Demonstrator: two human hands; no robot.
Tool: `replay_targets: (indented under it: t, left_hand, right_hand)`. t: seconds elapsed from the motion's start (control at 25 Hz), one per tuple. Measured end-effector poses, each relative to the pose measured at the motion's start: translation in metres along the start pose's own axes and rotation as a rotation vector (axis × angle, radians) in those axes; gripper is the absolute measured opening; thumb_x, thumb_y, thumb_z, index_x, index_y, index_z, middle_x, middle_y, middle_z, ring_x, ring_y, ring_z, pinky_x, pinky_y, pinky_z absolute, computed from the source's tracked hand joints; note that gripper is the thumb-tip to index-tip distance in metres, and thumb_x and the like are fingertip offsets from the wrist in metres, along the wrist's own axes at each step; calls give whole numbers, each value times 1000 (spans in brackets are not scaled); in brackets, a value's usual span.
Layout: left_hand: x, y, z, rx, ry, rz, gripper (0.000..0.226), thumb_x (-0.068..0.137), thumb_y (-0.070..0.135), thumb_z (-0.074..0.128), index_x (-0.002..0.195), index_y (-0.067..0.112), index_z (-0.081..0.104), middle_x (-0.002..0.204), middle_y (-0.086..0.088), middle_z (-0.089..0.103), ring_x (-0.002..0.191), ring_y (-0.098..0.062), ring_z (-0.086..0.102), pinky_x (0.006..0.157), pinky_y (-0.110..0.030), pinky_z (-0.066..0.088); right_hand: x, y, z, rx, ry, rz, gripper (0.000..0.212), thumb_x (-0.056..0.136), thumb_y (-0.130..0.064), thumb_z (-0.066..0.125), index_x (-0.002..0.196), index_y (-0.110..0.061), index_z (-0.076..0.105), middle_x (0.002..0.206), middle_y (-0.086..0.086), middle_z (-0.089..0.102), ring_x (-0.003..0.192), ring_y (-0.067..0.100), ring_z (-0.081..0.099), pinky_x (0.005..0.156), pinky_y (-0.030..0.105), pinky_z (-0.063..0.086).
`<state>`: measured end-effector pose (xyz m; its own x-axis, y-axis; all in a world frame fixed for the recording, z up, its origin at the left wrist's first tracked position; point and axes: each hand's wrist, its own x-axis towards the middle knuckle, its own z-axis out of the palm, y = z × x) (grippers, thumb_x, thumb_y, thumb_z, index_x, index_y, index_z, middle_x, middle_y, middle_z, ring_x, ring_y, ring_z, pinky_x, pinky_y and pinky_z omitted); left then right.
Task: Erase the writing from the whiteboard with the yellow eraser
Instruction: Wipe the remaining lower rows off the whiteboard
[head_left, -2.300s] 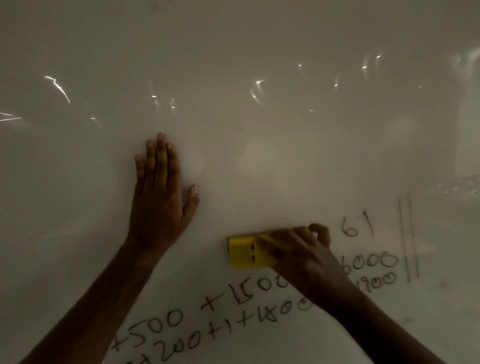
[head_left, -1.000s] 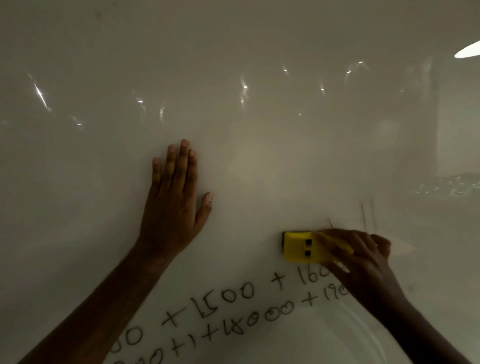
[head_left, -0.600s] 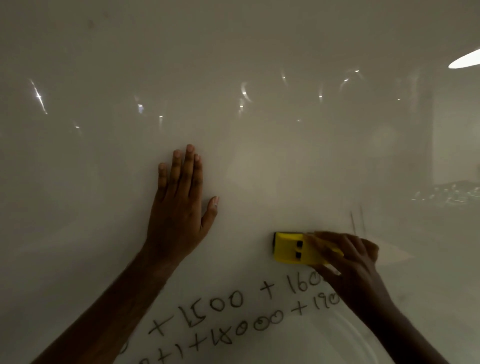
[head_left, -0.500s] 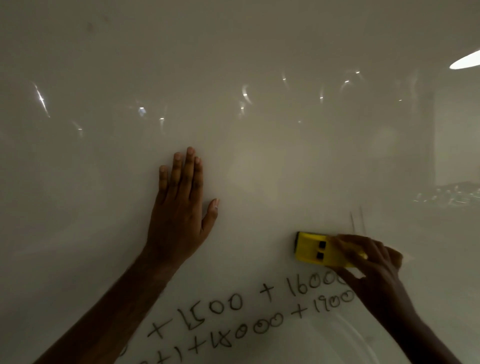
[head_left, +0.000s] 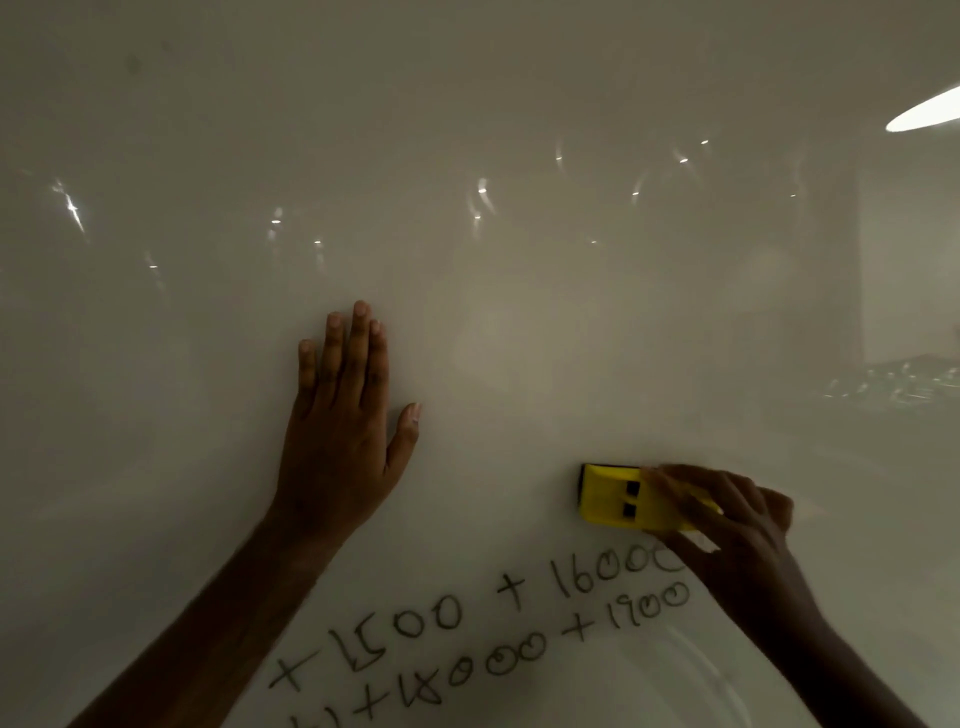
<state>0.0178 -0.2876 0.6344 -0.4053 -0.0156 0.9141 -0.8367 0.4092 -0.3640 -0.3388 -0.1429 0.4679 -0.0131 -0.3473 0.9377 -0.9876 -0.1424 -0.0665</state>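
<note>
While gripped, the yellow eraser (head_left: 621, 503) juts left of the right hand (head_left: 737, 530)

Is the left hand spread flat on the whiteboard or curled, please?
Spread flat: the left hand lies palm-down on the whiteboard, fingers straight, thumb out.

Left hand (head_left: 340, 441) flat on whiteboard (head_left: 519, 322), fingers together. Right hand (head_left: 737, 530) grips yellow eraser (head_left: 618, 498), pressed to board just above two rows of dark handwritten sums (head_left: 483, 634). Dim light; some digits possibly hidden under hand.
</note>
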Motion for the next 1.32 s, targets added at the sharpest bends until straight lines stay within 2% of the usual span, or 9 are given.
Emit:
replay_targets:
  t: [0.24, 0.36, 0.52, 0.6, 0.8, 0.88, 1.04, 1.2, 1.32]
  left_hand:
    - [1, 7, 0, -7, -11, -10, 79, 110, 42, 38, 169, -5, 16, 179, -25, 9, 167, -42, 4, 136, -54, 3]
    - [1, 8, -1, -7, -23, -5, 79, 110, 42, 38, 170, -4, 14, 179, -25, 8, 167, -44, 5, 136, -55, 3]
    - [1, 7, -1, 0, -25, -7, 79, 109, 41, 39, 170, -4, 14, 179, -26, 8, 166, -45, 6, 136, -54, 2]
    - [1, 8, 0, -7, -27, -5, 79, 109, 40, 39, 169, -5, 15, 179, -26, 9, 166, -47, 7, 136, -56, 3]
    - [1, 14, 1, -27, -31, -24, 79, 110, 40, 38, 169, -6, 13, 179, -27, 7, 165, -49, 6, 136, -57, 3]
    - [0, 15, 0, -29, -31, -32, 79, 110, 41, 37, 169, -6, 12, 179, -27, 7, 165, -50, 6, 136, -58, 4]
    - [0, 13, -1, -34, -36, -22, 78, 111, 42, 35, 169, -6, 13, 179, -27, 7, 165, -50, 6, 136, -58, 4]
    - [0, 15, 0, -32, -30, -16, 79, 111, 40, 38, 169, -6, 12, 178, -27, 7, 165, -51, 5, 136, -59, 3]
    - [0, 17, 0, -35, -33, -30, 79, 111, 41, 37, 169, -5, 12, 179, -27, 6, 165, -51, 5, 136, -56, 0]
  right_hand:
    - [44, 30, -29, 51, 135, 286, 71, 81, -27, 85, 146, -36, 58, 137, -5, 59, 119, 28, 54, 93, 51, 34]
    - [74, 8, -27, 62, 167, 234, 66, 84, -32, 81, 146, -36, 59, 138, -9, 59, 121, 23, 51, 92, 43, 29]
    - [19, 12, -11, 10, 81, 49, 54, 93, -48, 65, 145, -35, 59, 140, -9, 60, 120, 24, 55, 92, 42, 30]
    - [-15, 31, -12, 13, 52, 75, 56, 92, -51, 61, 145, -33, 59, 140, -7, 59, 119, 27, 57, 93, 45, 34]
    - [-11, 53, -22, -16, 114, 323, 68, 81, -26, 86, 144, -29, 62, 136, -3, 61, 120, 28, 57, 93, 41, 28]
    - [-16, 40, -12, -7, 113, 272, 62, 86, -29, 84, 144, -30, 61, 139, -2, 61, 121, 28, 56, 93, 44, 32]
    - [-79, 40, 3, -19, -20, 129, 56, 89, -47, 60, 143, -36, 55, 140, -4, 59, 121, 28, 57, 91, 50, 38]
    - [-66, 62, -15, -30, 23, 269, 60, 88, -38, 78, 144, -33, 59, 140, -1, 59, 122, 32, 58, 92, 51, 37]
    - [-24, 47, -17, -26, 76, 241, 58, 90, -35, 78, 145, -31, 60, 141, -1, 60, 125, 28, 55, 94, 44, 32]
